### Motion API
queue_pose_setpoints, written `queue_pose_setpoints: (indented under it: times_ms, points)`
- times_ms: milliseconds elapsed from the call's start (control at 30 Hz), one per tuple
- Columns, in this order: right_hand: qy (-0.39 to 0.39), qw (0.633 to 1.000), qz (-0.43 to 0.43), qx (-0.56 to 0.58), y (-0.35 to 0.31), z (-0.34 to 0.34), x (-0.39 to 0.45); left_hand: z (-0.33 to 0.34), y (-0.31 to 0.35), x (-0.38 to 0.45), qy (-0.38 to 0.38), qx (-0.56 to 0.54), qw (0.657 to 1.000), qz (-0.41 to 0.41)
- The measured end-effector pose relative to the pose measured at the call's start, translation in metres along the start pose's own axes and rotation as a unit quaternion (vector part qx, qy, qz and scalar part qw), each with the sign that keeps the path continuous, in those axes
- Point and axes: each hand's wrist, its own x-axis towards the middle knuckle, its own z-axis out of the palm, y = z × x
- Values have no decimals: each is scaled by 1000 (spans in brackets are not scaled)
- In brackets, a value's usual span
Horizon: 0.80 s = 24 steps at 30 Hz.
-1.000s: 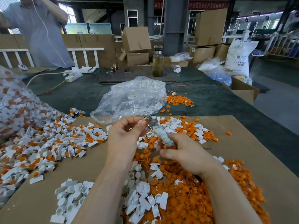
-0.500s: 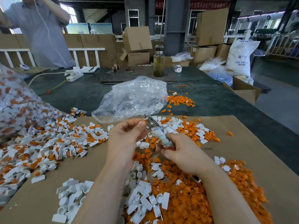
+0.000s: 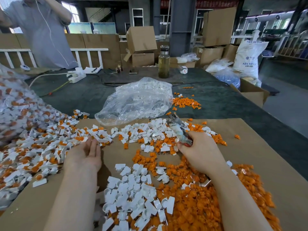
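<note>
My right hand point(image 3: 199, 151) grips a tape-wrapped plier-like metal tool point(image 3: 177, 128), its jaws pointing up and away over the cardboard sheet point(image 3: 260, 164). My left hand point(image 3: 87, 153) lies palm up with straight fingers at the edge of the pile of joined white-and-orange parts point(image 3: 41, 147) on the left; nothing is in it. Loose white caps point(image 3: 131, 194) lie between my forearms. Loose orange plugs point(image 3: 200, 205) spread under my right forearm.
A clear plastic bag of white parts point(image 3: 138, 100) lies beyond the cardboard. A big bag of joined parts point(image 3: 11, 105) rises at the left edge. A glass bottle point(image 3: 163, 64), a power strip point(image 3: 75, 76) and cardboard boxes point(image 3: 141, 39) stand at the back. A person point(image 3: 41, 30) stands at far left.
My left hand has left the tool's jaws and swung down and left to the assembled pile, opening palm up. My right hand with the tool has shifted to the right.
</note>
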Motion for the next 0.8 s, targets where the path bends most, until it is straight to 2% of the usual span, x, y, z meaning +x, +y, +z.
queue_pose_setpoints:
  times_ms: [67,167,200,233,267,300,333,400,467,500,600,667,733,800]
  points:
    - [-12,1000,-1,-13,0,0,1,-2,7,3,-9,-86,996,16]
    - [-44,998,-13,-34,-1,3,1,-4,11,-1,-65,-257,964,18]
    - [-56,997,-22,-44,-3,4,1,-4,10,-1,-81,-247,966,8]
    - [-71,996,-34,-52,-4,5,0,-2,8,-2,-81,-169,982,6]
    - [-86,994,-45,-57,-7,6,0,0,4,-3,-64,-40,997,17]
    - [-99,992,-55,-57,-9,8,0,2,0,-5,-37,71,996,31]
    - [-109,990,-64,-57,-11,11,-1,5,-4,-9,-24,149,987,46]
    - [-120,987,-81,-66,-15,17,-2,9,-12,-17,-51,287,952,92]
    - [-126,983,-96,-91,-18,23,-3,8,-21,-19,-97,422,891,138]
    - [-129,981,-99,-106,-19,25,-4,7,-27,-19,-122,496,842,172]
    - [-139,977,-95,-135,-19,29,-4,0,-45,-18,-202,681,639,294]
    - [-139,976,-92,-139,-19,30,-4,-2,-54,-13,-243,740,530,336]
    - [-137,977,-90,-138,-19,30,-4,-5,-61,-12,-270,779,437,359]
    - [-134,977,-89,-140,-19,31,-4,-6,-63,-10,-290,797,379,371]
